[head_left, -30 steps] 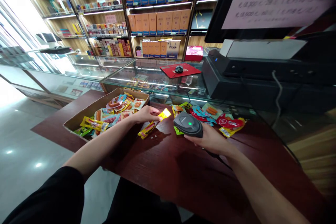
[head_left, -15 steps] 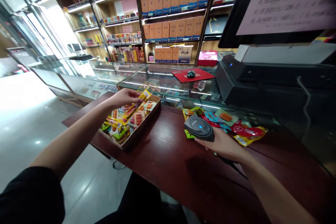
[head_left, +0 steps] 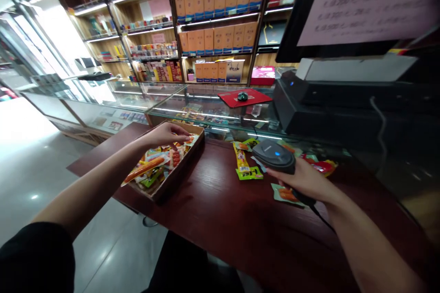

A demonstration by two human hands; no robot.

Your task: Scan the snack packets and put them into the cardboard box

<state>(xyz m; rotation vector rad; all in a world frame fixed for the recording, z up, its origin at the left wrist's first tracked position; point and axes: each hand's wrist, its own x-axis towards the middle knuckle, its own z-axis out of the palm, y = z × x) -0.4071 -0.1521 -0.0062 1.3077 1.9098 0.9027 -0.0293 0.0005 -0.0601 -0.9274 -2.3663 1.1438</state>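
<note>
My left hand (head_left: 167, 135) is over the shallow cardboard box (head_left: 165, 190), with its fingers apart and touching or just above the packets inside. Packaged sausage snacks (head_left: 175, 158) fill this box, and a long orange sausage packet (head_left: 146, 169) pokes over its near left rim. In my right hand (head_left: 305, 181) is a dark barcode scanner (head_left: 275, 155), pointing left over the snack packets on the table. Close to it lie a yellow packet (head_left: 240, 155), a green packet (head_left: 249, 173) and a clear sausage packet (head_left: 287, 193). The scanner and hand partly hide the pile behind.
The dark red wooden table (head_left: 213, 206) meets a glass display counter (head_left: 206, 105). On that glass lies a red mat (head_left: 256, 97) with a computer mouse (head_left: 242, 96). A monitor (head_left: 343, 9) rises at right, and the scanner's cable (head_left: 323, 217) trails along the table.
My left hand has let go of the yellow stick packet it held and sits lower over the box. The scanner has shifted right, and the packets beneath it lie more spread out.
</note>
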